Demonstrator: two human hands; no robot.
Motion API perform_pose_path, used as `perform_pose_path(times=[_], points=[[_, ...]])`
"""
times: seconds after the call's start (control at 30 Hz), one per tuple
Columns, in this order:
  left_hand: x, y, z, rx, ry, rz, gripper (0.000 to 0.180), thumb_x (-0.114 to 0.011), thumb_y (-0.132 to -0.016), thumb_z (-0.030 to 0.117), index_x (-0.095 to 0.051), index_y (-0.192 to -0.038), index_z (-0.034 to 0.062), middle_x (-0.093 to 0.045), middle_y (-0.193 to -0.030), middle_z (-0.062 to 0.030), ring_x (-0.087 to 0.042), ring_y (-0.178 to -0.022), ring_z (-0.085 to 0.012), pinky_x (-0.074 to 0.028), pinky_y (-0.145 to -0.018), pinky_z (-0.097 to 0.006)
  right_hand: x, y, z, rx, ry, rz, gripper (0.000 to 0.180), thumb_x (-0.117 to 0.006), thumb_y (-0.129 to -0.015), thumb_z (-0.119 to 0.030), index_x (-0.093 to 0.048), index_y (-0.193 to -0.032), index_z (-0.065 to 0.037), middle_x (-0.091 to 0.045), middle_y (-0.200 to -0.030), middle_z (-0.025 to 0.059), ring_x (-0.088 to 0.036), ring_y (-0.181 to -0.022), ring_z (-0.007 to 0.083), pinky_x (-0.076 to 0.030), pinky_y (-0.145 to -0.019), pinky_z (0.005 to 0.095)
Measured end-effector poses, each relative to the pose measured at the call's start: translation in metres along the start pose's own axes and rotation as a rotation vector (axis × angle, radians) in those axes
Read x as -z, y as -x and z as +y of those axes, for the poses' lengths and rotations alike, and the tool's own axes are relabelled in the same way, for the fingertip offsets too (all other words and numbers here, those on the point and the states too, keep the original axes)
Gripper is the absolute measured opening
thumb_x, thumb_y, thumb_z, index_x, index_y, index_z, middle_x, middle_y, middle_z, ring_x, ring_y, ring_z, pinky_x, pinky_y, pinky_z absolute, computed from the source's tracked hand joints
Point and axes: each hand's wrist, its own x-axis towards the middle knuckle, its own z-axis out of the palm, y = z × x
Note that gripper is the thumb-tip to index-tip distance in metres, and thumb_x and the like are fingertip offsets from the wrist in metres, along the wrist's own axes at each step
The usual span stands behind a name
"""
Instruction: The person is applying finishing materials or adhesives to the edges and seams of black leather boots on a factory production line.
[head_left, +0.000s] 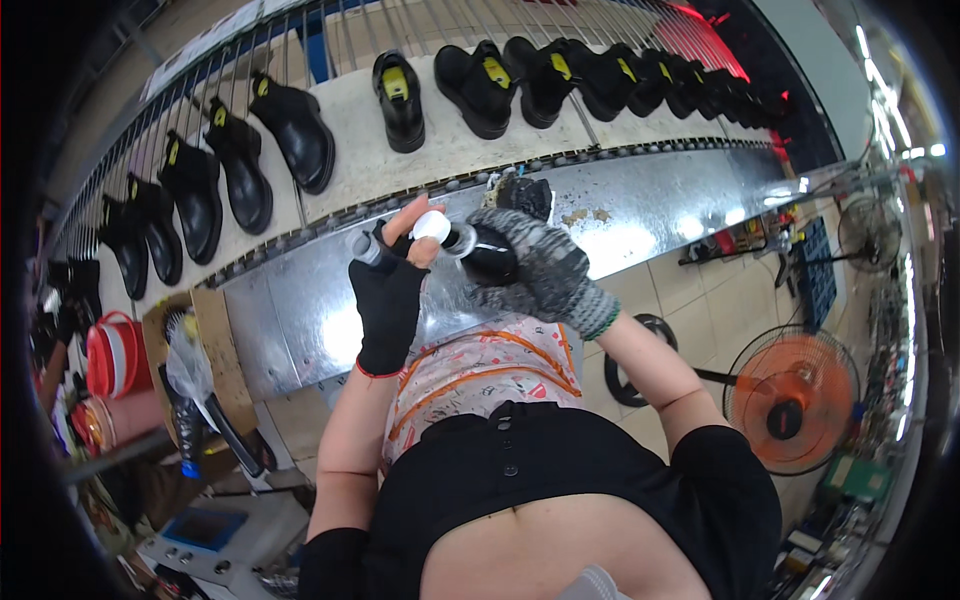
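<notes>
My left hand (390,300), in a black glove with bare fingertips, pinches a round white cap (432,226) between thumb and fingers. A small clear, greyish container (368,250) also sits at the outer side of that hand; how it is held is hard to make out. My right hand (548,262), in a grey knit glove, is wrapped round a dark bottle (488,256). The bottle tilts with its pale neck (461,240) toward my left hand, right beside the cap. Both hands are above the metal ledge (300,320).
Beyond the ledge runs a conveyor (350,140) carrying black shoes (400,105) and ankle boots (293,130). A dark, crumpled cloth-like thing (527,195) lies on the ledge behind my right hand. A cardboard box (230,345) with brushes stands left; an orange fan (790,400) stands right.
</notes>
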Motion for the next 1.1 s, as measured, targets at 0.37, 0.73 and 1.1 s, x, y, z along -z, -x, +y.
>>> perform_pose_path(times=[0.37, 0.73, 1.1], points=[[0.004, 0.010, -0.011, -0.238, -0.029, 0.128, 0.029, -0.066, -0.082, 0.011, -0.061, -0.107, -0.0004, -0.064, -0.105, -0.0174, -0.054, -0.071, -0.0084, -0.041, -0.060, -0.018, -0.023, 0.001, -0.019, -0.106, -0.151, -0.030, 0.072, -0.074, -0.067, -0.044, -0.047, -0.125, -0.009, -0.062, -0.105, 0.0166, -0.061, -0.093, 0.0339, -0.048, -0.080, 0.0415], [0.007, 0.006, 0.012, -0.377, -0.133, 0.039, 0.022, -0.072, -0.077, 0.005, -0.060, -0.094, -0.0002, -0.063, -0.103, -0.0168, -0.059, -0.089, -0.0182, -0.045, -0.080, -0.029, 0.002, -0.001, -0.041, -0.067, -0.193, 0.046, 0.064, -0.076, -0.065, -0.032, -0.051, -0.119, -0.009, -0.062, -0.102, 0.0142, -0.062, -0.093, 0.0311, -0.049, -0.080, 0.0393], [0.017, 0.005, 0.033, -0.162, 0.078, -0.088, 0.021, -0.070, -0.080, 0.013, -0.057, -0.094, 0.0041, -0.059, -0.108, -0.0224, -0.054, -0.064, -0.0105, -0.043, -0.058, -0.021, 0.003, -0.002, -0.043, 0.031, -0.265, 0.094, 0.065, -0.078, -0.063, -0.034, -0.052, -0.118, -0.009, -0.063, -0.099, 0.0137, -0.063, -0.087, 0.0306, -0.050, -0.076, 0.0384]])
